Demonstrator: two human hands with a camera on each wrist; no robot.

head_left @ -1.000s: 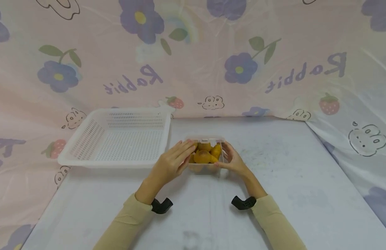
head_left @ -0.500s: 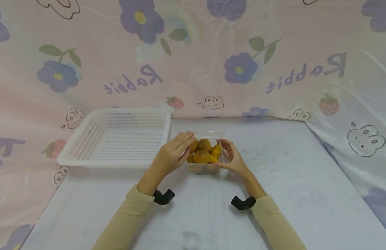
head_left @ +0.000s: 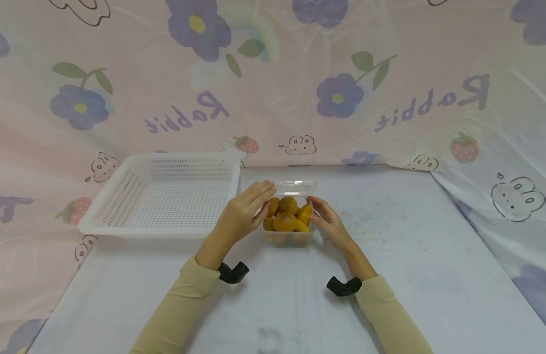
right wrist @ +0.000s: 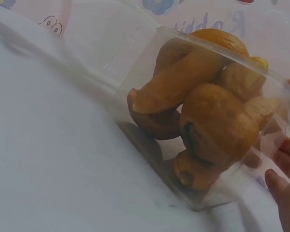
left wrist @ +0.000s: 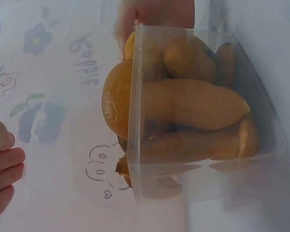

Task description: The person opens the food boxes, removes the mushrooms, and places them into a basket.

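A clear plastic box [head_left: 289, 239] stands on the table, heaped with brownish-yellow, mushroom-like pieces [head_left: 285, 222], some rounded and some long. Its clear lid [head_left: 296, 187] is raised at the far side. My left hand [head_left: 244, 212] is by the box's left rear, fingers extended towards the lid; in the left wrist view those fingers [left wrist: 8, 166] are apart from the box wall. At the right side is my right hand [head_left: 329, 224], its fingers loosely bent beside the rim. In the right wrist view its thumb [right wrist: 276, 186] is near the wall; contact is unclear.
A white perforated basket [head_left: 159, 229] stands to the left of the box, behind my left forearm. The table [head_left: 281, 300] is covered in white. A printed curtain [head_left: 273, 98] hangs behind it. Each wrist carries a black mount [head_left: 343, 287].
The lid has swung up and back, away from the box. My left hand has moved slightly away from me. The right thumb has come off the box's front edge.
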